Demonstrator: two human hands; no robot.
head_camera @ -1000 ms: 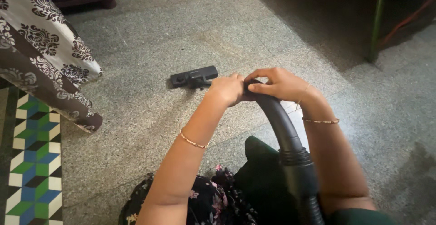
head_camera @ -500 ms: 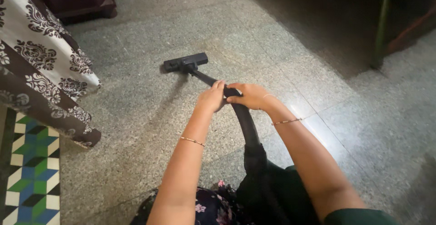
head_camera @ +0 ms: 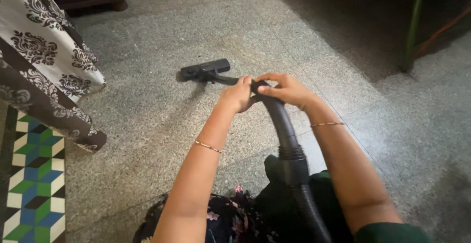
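Both the left hand and the right hand are gripping the black vacuum handle, now drawing it back and upward, so the floor nozzle is sitting nearer, just beyond the knuckles.

A black vacuum cleaner floor nozzle, flat and oblong, lies on the speckled grey floor just left of the frame's centre, in its upper half. From it a black rigid tube slants down-right into a curved black handle, which joins a ribbed hose running to the bottom edge.
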